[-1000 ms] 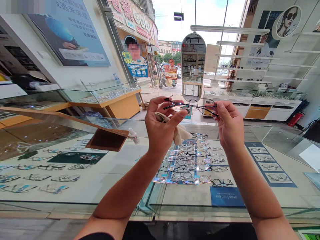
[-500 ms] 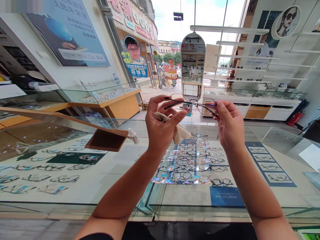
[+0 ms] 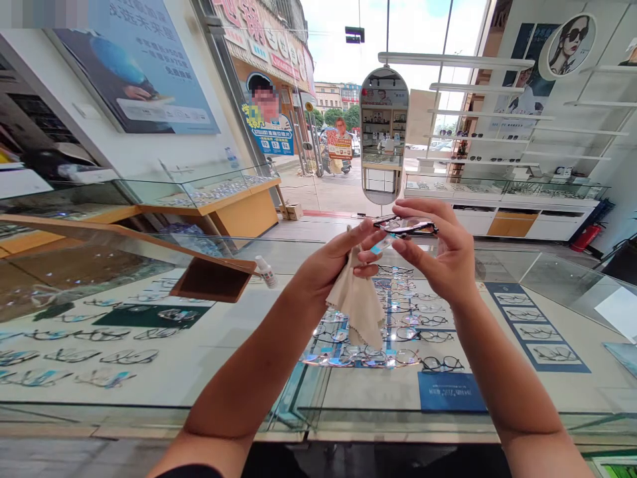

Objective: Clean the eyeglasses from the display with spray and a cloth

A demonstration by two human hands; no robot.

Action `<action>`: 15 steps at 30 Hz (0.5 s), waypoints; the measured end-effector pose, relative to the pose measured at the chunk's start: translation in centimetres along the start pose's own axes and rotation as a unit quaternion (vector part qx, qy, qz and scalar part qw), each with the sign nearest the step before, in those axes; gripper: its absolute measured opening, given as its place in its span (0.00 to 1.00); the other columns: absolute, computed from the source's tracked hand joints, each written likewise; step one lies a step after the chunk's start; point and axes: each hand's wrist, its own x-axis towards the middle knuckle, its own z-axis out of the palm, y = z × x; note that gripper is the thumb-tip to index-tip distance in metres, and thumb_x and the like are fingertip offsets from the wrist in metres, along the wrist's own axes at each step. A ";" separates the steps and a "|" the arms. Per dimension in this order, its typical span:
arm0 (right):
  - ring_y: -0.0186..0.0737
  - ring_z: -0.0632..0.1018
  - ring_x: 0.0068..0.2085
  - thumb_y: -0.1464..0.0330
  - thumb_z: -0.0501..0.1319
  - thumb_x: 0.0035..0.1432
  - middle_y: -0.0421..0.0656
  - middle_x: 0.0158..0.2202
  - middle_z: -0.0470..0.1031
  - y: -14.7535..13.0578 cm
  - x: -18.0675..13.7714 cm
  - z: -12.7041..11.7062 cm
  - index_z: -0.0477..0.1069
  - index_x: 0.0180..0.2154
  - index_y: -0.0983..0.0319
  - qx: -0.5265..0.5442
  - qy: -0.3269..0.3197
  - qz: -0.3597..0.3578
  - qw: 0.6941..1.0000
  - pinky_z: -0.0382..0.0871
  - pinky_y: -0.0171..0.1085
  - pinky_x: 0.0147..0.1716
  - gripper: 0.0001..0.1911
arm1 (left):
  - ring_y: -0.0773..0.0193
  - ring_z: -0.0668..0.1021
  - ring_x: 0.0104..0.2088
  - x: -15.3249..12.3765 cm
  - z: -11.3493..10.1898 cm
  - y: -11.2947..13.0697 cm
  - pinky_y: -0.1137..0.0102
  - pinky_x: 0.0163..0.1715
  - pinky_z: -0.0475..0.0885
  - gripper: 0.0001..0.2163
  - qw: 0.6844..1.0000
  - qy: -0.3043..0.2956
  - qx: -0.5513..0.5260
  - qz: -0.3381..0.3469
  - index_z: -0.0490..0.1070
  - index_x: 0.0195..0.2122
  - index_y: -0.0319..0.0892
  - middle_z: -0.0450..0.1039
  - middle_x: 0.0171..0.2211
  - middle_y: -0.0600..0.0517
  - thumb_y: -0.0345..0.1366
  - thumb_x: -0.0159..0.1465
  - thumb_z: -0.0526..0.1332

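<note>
A pair of thin-framed eyeglasses (image 3: 411, 227) is held up between my two hands, above the glass display counter. My right hand (image 3: 445, 249) pinches it from the right, fingers over the top and thumb below. At its left end my left hand (image 3: 343, 255) grips it between thumb and fingers. A beige cleaning cloth (image 3: 359, 302) hangs down from the left hand's fingers. Beneath the hands, rows of eyeglasses (image 3: 371, 332) lie in the display case (image 3: 368, 392).
A white spray bottle (image 3: 266, 272) stands on the glass beside a brown wooden tray (image 3: 213, 279). More frames lie to the left (image 3: 129, 356), and a blue card (image 3: 452, 392) lies in front. Farther off are an oval mirror (image 3: 384, 133) and a red fire extinguisher (image 3: 587, 237).
The eyeglasses have turned from facing me with lenses upright to nearly edge-on. Both hands have come closer together and slightly lower. The cloth, bunched before, now hangs loose.
</note>
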 end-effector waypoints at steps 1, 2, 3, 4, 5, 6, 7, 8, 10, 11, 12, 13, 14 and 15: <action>0.51 0.80 0.57 0.59 0.71 0.62 0.41 0.55 0.83 0.0 0.0 0.0 0.82 0.53 0.45 -0.003 0.002 0.000 1.000 0.72 0.55 0.59 0.17 | 0.78 0.64 0.20 0.0 0.0 0.0 0.80 0.14 0.59 0.19 1.000 -0.008 -0.008 -0.015 0.75 0.33 0.39 0.70 0.29 0.54 0.45 0.55 0.80; 0.51 0.80 0.57 0.58 0.72 0.61 0.41 0.55 0.83 -0.1 0.0 0.0 0.83 0.53 0.45 -0.003 0.002 0.001 1.000 0.73 0.55 0.59 0.17 | 0.78 0.64 0.20 0.0 0.1 0.0 0.81 0.14 0.60 0.18 0.999 -0.013 -0.017 -0.026 0.75 0.33 0.38 0.69 0.28 0.55 0.44 0.55 0.80; 0.51 0.80 0.57 0.58 0.72 0.61 0.41 0.55 0.83 -0.1 0.0 0.0 0.83 0.53 0.45 -0.002 0.001 0.001 1.000 0.73 0.55 0.58 0.17 | 0.78 0.64 0.20 -0.1 0.2 0.0 0.81 0.15 0.60 0.18 0.999 -0.016 -0.025 -0.036 0.75 0.33 0.38 0.68 0.28 0.55 0.43 0.56 0.80; 0.51 0.79 0.57 0.57 0.72 0.61 0.40 0.55 0.83 -0.1 0.0 -0.1 0.83 0.53 0.44 -0.002 -0.001 0.000 1.000 0.73 0.55 0.58 0.18 | 0.79 0.64 0.20 -0.1 0.2 0.0 0.82 0.15 0.60 0.18 0.998 -0.017 -0.031 -0.044 0.74 0.32 0.38 0.67 0.28 0.55 0.42 0.56 0.80; 0.51 0.79 0.56 0.57 0.73 0.60 0.40 0.55 0.83 -0.1 0.0 -0.1 0.83 0.52 0.44 -0.004 -0.001 0.000 1.000 0.73 0.55 0.58 0.17 | 0.79 0.64 0.19 0.0 0.3 0.0 0.82 0.15 0.60 0.17 0.998 -0.016 -0.034 -0.052 0.74 0.31 0.37 0.67 0.27 0.56 0.41 0.56 0.80; 0.51 0.79 0.56 0.57 0.73 0.60 0.39 0.54 0.84 -0.1 -0.1 -0.2 0.83 0.52 0.43 -0.010 0.000 -0.001 1.000 0.73 0.55 0.57 0.17 | 0.79 0.63 0.19 0.0 0.3 0.1 0.83 0.15 0.60 0.16 0.997 -0.014 -0.036 -0.060 0.74 0.30 0.37 0.66 0.27 0.56 0.40 0.57 0.79; 0.50 0.79 0.55 0.57 0.73 0.60 0.39 0.54 0.84 -0.1 -0.1 -0.2 0.83 0.51 0.42 -0.017 0.004 -0.002 1.000 0.73 0.55 0.56 0.16 | 0.80 0.63 0.19 0.0 0.4 0.1 0.83 0.15 0.60 0.16 0.997 -0.011 -0.038 -0.067 0.73 0.30 0.37 0.65 0.27 0.56 0.39 0.58 0.79; 0.50 0.79 0.54 0.57 0.73 0.60 0.38 0.53 0.84 -0.1 -0.1 -0.2 0.84 0.49 0.41 -0.023 0.009 -0.004 1.000 0.74 0.54 0.54 0.15 | 0.80 0.63 0.19 0.0 0.4 0.1 0.83 0.14 0.60 0.16 0.996 -0.010 -0.040 -0.073 0.73 0.29 0.37 0.65 0.26 0.57 0.38 0.58 0.79; 0.49 0.79 0.52 0.59 0.74 0.60 0.37 0.51 0.85 -0.1 -0.2 -0.1 0.84 0.48 0.40 -0.031 0.021 -0.015 0.999 0.74 0.52 0.51 0.13 | 0.80 0.63 0.19 0.1 0.4 0.0 0.83 0.15 0.60 0.16 0.995 -0.009 -0.051 -0.080 0.72 0.29 0.38 0.64 0.25 0.58 0.37 0.58 0.79; 0.48 0.79 0.51 0.60 0.74 0.60 0.36 0.50 0.85 -0.1 -0.3 0.0 0.84 0.47 0.40 -0.032 0.027 -0.022 0.999 0.73 0.52 0.50 0.13 | 0.80 0.63 0.18 0.1 0.4 0.0 0.84 0.15 0.60 0.16 0.995 -0.010 -0.058 -0.083 0.72 0.30 0.38 0.64 0.25 0.58 0.37 0.57 0.79; 0.47 0.79 0.50 0.61 0.74 0.60 0.36 0.49 0.86 -0.1 -0.3 0.0 0.85 0.47 0.40 -0.032 0.033 -0.030 0.998 0.73 0.51 0.49 0.13 | 0.80 0.63 0.18 0.0 0.4 0.0 0.84 0.15 0.60 0.16 0.994 -0.012 -0.065 -0.086 0.73 0.30 0.38 0.64 0.25 0.58 0.36 0.56 0.80; 0.47 0.79 0.49 0.62 0.74 0.61 0.36 0.47 0.86 -0.1 -0.3 0.1 0.85 0.46 0.40 -0.033 0.038 -0.036 0.998 0.73 0.51 0.49 0.12 | 0.81 0.63 0.18 0.0 0.4 0.0 0.84 0.15 0.60 0.16 0.993 -0.013 -0.070 -0.090 0.72 0.30 0.38 0.64 0.25 0.58 0.36 0.55 0.80; 0.47 0.79 0.48 0.62 0.73 0.61 0.36 0.46 0.86 -0.1 -0.3 0.1 0.85 0.46 0.40 -0.034 0.041 -0.040 0.998 0.73 0.51 0.49 0.12 | 0.81 0.63 0.18 0.0 0.4 0.0 0.84 0.15 0.60 0.16 0.993 -0.012 -0.075 -0.094 0.72 0.30 0.38 0.65 0.26 0.58 0.36 0.56 0.80; 0.47 0.80 0.48 0.62 0.73 0.61 0.36 0.46 0.86 -0.2 -0.3 0.0 0.85 0.45 0.40 -0.034 0.041 -0.041 0.998 0.73 0.52 0.51 0.11 | 0.81 0.63 0.18 0.0 0.4 0.0 0.84 0.15 0.60 0.16 0.992 -0.010 -0.079 -0.099 0.72 0.31 0.38 0.65 0.26 0.58 0.36 0.57 0.79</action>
